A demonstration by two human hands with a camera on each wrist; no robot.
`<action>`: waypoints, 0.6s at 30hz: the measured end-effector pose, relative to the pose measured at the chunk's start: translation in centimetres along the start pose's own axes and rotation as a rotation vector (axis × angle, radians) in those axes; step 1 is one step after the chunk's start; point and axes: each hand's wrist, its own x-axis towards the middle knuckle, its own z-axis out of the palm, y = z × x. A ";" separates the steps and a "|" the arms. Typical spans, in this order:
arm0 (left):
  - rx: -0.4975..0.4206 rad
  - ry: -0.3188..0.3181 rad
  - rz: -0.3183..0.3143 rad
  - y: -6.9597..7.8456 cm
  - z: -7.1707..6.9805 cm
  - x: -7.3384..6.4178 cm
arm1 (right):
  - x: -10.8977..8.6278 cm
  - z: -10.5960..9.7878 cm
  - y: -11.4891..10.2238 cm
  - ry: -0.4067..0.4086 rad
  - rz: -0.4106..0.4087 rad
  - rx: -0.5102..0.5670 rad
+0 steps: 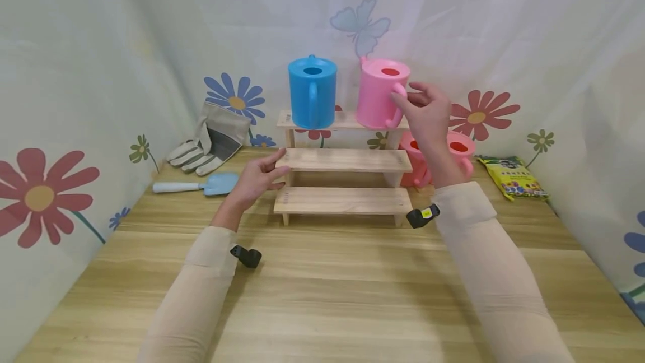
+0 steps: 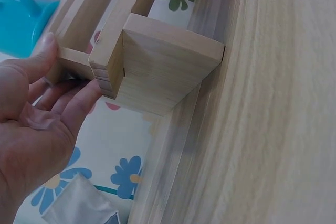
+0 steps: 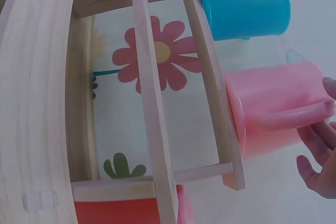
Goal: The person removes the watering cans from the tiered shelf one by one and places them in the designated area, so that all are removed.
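My right hand [image 1: 428, 113] pinches the handle of a pink watering can [image 1: 379, 94], which stands upright at the right end of the wooden stand's top shelf. In the right wrist view, the fingertips meet the handle of that can [image 3: 273, 114], whose base is on the shelf. A blue watering can [image 1: 312, 99] occupies the left part of the same shelf, handle facing me. With my left hand [image 1: 254, 181] I grip the left end of the three-step wooden stand [image 1: 344, 159] at its middle step. Up close, the left hand [image 2: 42, 114] has thumb and fingers around the board's end.
Two coral-pink watering cans [image 1: 461, 153] stand behind my right forearm, beside the stand. A yellow packet [image 1: 514, 178] lies at the right. At the left are a garden glove [image 1: 216, 136] and a trowel [image 1: 219, 184]. Floral curtains [image 1: 166, 27] enclose the wooden table [image 1: 322, 290].
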 end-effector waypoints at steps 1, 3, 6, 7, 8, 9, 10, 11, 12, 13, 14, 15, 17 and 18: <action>0.000 0.000 -0.002 0.0 0.0 0.0 | 0.1 0.2 -0.1 0.002 0.004 0.007; -0.002 0.003 -0.002 0.1 0.0 0.0 | 0.2 0.4 -0.3 0.009 0.001 0.018; -0.005 0.005 -0.001 0.0 0.0 -0.1 | 0.2 0.9 -0.5 0.018 0.010 0.031; -0.006 0.007 -0.002 0.0 0.0 -0.1 | 0.1 1.0 -0.6 0.021 0.018 0.040; -0.006 0.008 -0.003 0.0 0.1 -0.1 | 0.1 1.1 -0.7 0.024 0.025 0.047; -0.003 0.008 -0.003 0.0 0.1 -0.1 | 0.0 1.2 -0.7 0.026 0.035 0.059; -0.001 0.009 -0.003 0.0 0.1 -0.2 | 0.0 1.4 -0.7 0.028 0.051 0.074; 0.004 0.009 -0.003 0.0 0.1 -0.2 | -0.1 1.4 -0.8 0.033 0.066 0.098; 0.006 0.011 -0.002 -0.1 0.1 -0.2 | -0.1 1.5 -0.8 0.037 0.084 0.123; 0.009 0.009 0.000 0.0 0.1 -0.2 | -0.2 1.5 -0.8 0.041 0.104 0.148; 0.013 0.007 0.003 0.0 0.1 -0.2 | -0.2 1.5 -0.8 0.044 0.122 0.171; 0.014 0.006 0.005 0.0 0.1 -0.2 | -0.2 1.5 -0.9 0.048 0.143 0.195; 0.012 0.004 0.006 0.1 0.1 -0.1 | -0.2 1.4 -1.1 0.056 0.189 0.241; 0.009 0.003 0.005 0.1 0.1 -0.1 | -0.1 1.4 -1.1 0.059 0.207 0.257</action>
